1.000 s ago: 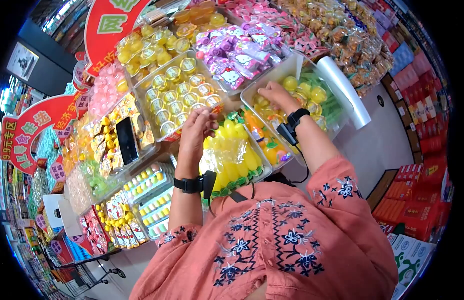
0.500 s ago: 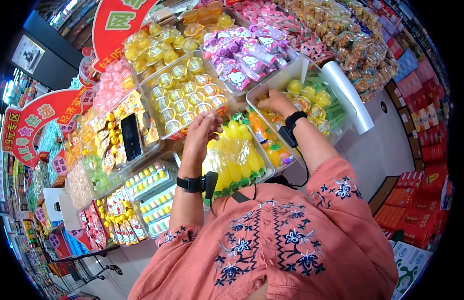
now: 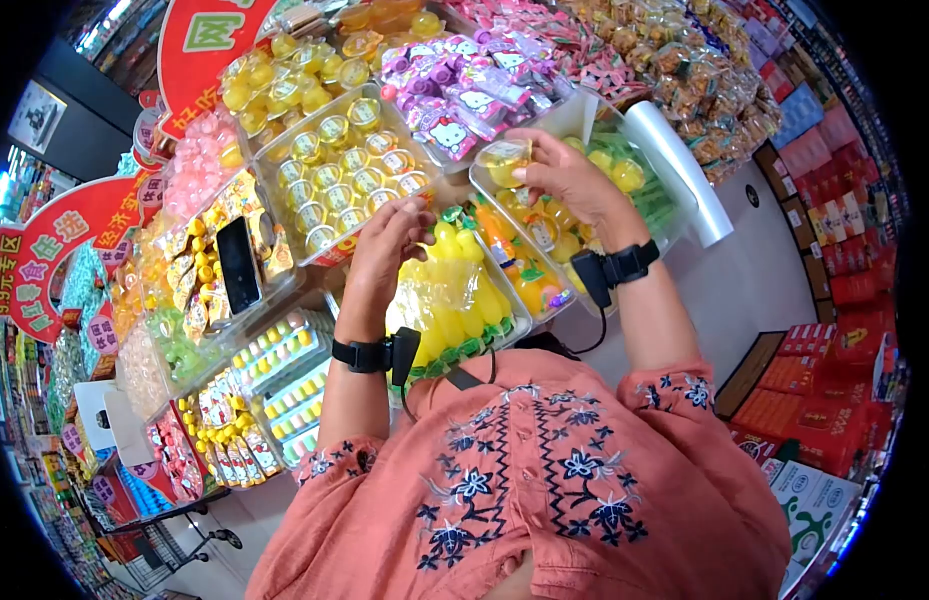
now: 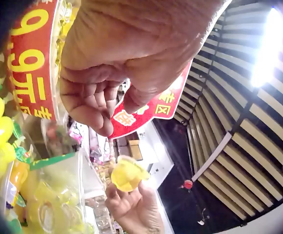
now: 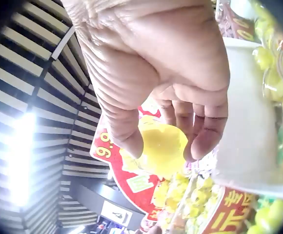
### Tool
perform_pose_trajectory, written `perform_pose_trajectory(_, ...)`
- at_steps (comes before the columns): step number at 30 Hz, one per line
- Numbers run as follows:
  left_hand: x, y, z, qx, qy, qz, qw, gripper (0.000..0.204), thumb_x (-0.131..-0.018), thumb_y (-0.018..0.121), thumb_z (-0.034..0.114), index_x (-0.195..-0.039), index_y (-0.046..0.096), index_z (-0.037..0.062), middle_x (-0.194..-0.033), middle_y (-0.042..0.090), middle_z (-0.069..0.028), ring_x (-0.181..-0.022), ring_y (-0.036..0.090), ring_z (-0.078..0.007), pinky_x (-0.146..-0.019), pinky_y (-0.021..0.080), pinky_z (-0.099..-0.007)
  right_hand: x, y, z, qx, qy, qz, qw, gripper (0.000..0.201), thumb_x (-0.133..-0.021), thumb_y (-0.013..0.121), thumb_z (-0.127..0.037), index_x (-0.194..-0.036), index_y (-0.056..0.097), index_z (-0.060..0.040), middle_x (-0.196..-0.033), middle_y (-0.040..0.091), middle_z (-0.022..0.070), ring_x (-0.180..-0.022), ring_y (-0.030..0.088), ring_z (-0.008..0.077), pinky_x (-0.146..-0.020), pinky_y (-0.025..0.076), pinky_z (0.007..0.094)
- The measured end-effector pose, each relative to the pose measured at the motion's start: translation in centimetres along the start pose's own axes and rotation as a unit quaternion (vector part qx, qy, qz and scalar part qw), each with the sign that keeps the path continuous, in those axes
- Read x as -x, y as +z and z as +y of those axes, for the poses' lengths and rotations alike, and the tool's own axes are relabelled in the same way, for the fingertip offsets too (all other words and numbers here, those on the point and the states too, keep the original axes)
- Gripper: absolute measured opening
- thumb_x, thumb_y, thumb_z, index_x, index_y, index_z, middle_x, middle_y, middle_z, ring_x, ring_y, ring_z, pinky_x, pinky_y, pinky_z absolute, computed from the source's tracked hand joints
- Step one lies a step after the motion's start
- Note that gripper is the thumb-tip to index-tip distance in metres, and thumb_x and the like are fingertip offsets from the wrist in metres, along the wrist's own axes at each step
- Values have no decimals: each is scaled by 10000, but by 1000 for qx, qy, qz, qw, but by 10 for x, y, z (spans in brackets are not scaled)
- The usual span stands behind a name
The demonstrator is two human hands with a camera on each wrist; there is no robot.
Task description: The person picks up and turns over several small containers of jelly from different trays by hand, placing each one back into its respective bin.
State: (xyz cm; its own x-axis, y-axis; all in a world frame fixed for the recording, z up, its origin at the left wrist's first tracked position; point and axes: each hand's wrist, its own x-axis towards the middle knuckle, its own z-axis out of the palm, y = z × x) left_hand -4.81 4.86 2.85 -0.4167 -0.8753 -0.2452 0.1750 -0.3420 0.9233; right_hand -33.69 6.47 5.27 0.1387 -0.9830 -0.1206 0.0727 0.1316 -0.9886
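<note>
In the head view my right hand [image 3: 576, 185] pinches a jelly cup [image 3: 503, 162] between thumb and fingers, above a clear bin of loose yellow jelly cups. Up close in the right wrist view, the held cup [image 5: 162, 148] is round, translucent and yellow. My left hand [image 3: 386, 250] holds nothing, its fingers loosely curled, over the gap between a tray of lined-up jelly cups [image 3: 332, 172] and a tray of long yellow packets [image 3: 454, 290] with green ends. The left wrist view catches the right hand [image 4: 134, 209] beyond it, cup raised.
A roll of clear plastic bags [image 3: 676, 172] lies along the right side of the bin. Purple packets [image 3: 464, 95] are heaped behind. A black phone [image 3: 238, 265] rests on snacks to the left, with red signs [image 3: 74, 255] farther left. Stacked red boxes [image 3: 804, 390] stand right.
My right hand has come up out of the bin and now holds a jelly cup above it. The left hand stays about where it was, while the head view shifts slightly.
</note>
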Motion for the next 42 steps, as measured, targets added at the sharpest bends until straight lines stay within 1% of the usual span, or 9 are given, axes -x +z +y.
perform_pose_trajectory(5, 7, 32, 22, 7, 12, -72, 997, 343, -1009, 501, 269, -1259, 529, 35, -1018, 644, -64, -868, 651, -150, -706, 507, -274, 23, 42, -18, -32, -74, -33, 996, 573, -861, 689, -126, -1378, 451, -66, -1130, 610, 53, -1015, 579, 122, -829, 495, 258)
perform_pose_trajectory(6, 7, 34, 25, 17, 5, -78, 997, 335, -1013, 503, 266, -1261, 510, 40, -990, 636, -60, -892, 665, -166, -721, 526, -287, 26, 46, -20, -27, -62, -38, 997, 599, -849, 692, -97, -1392, 440, -68, -1174, 598, 58, -1060, 575, 133, -884, 492, 273)
perform_pose_trajectory(9, 7, 34, 22, 33, 25, -66, 997, 306, -1010, 520, 259, -1229, 516, 45, -953, 625, -49, -882, 669, -167, -706, 532, -288, 28, 58, -15, -63, -71, -35, 995, 616, -837, 687, -63, -1398, 431, -62, -1179, 592, 55, -1064, 575, 133, -898, 492, 279)
perform_pose_trajectory(12, 7, 30, 19, 44, 34, -54, 997, 283, -997, 549, 251, -1197, 515, 54, -916, 612, -32, -869, 673, -168, -702, 539, -290, 27, 59, -13, -39, -43, -53, 997, 692, -813, 683, -73, -1438, 389, -66, -1339, 512, 64, -1228, 515, 162, -1010, 446, 296)
perform_pose_trajectory(18, 9, 23, 16, 52, 41, -47, 997, 288, -991, 558, 255, -1197, 509, 59, -963, 632, -52, -896, 684, -182, -722, 548, -299, 24, 66, -9, -31, -50, -52, 997, 679, -825, 664, -38, -1443, 384, -62, -1339, 504, 60, -1236, 501, 162, -1015, 439, 298)
perform_pose_trajectory(21, 9, 22, 19, 55, 45, -47, 996, 293, -991, 557, 252, -1203, 501, 58, -1013, 643, -75, -927, 687, -194, -739, 554, -309, 20, 72, -8, -34, -81, -41, 995, 653, -831, 654, 1, -1427, 393, -53, -1212, 574, 50, -1079, 567, 123, -902, 491, 271)
perform_pose_trajectory(30, 9, 17, 19, 75, 42, -30, 996, 335, -990, 560, 227, -1262, 452, 63, -1097, 645, -98, -956, 685, -189, -765, 564, -321, 3, 83, 10, -37, -136, -31, 990, 633, -858, 667, 1, -1421, 383, -46, -1314, 522, 69, -1164, 547, 144, -944, 482, 292)
perform_pose_trajectory(34, 9, 17, 19, 94, 39, -23, 995, 366, -987, 563, 210, -1301, 433, 72, -1122, 636, -89, -947, 685, -188, -782, 571, -323, -3, 89, 13, -40, -127, -24, 991, 606, -872, 685, -21, -1403, 393, -36, -1273, 558, 81, -1150, 569, 160, -942, 488, 302)
perform_pose_trajectory(42, -4, 8, 17, 172, 45, -10, 984, 441, -953, 547, 159, -1358, 397, 70, -1209, 572, -117, -948, 665, -252, -761, 592, -342, -20, 103, 22, 52, -162, -9, 985, 562, -881, 671, -46, -1379, 412, -15, -1267, 579, 135, -1111, 611, 209, -924, 507, 323)
